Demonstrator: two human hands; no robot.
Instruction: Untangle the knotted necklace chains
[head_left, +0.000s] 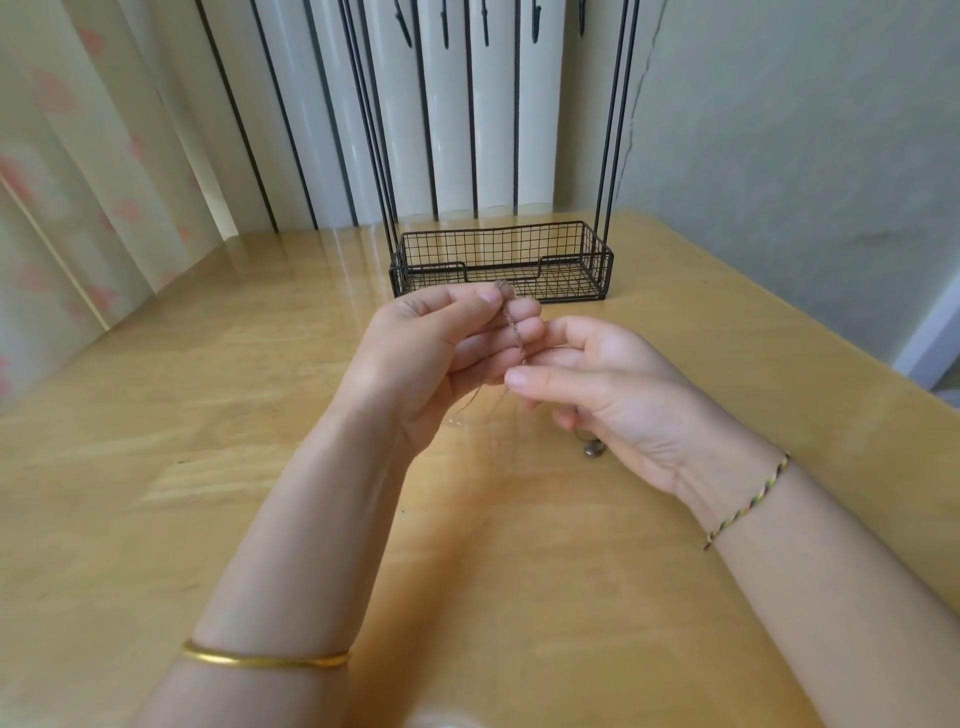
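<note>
The left hand (441, 358) pinched the top of the necklace chains (511, 325) between its thumb and first finger, with the other fingers curled in behind. The right hand (618, 400) pinched the same twisted bit lower down, thumb against finger. The two hands were close together, almost touching. That kept a short piece pulled straight between them, likely so the knot could be seen and picked at.

The chains were up in the air, not lying down. Some thin loose ends (470, 410) hung under the left hand, and a little bead (592, 448) dangled under the right hand, just above the worktop (208, 467). Letting them hang probably kept them from getting more mixed up.

A gold bangle (265, 661) sat on the left arm and a string bracelet (748, 503) on the right wrist. Behind the hands stood a black wire basket (602, 265), perhaps ready for the chains once they came apart. The knot did not look undone yet.
</note>
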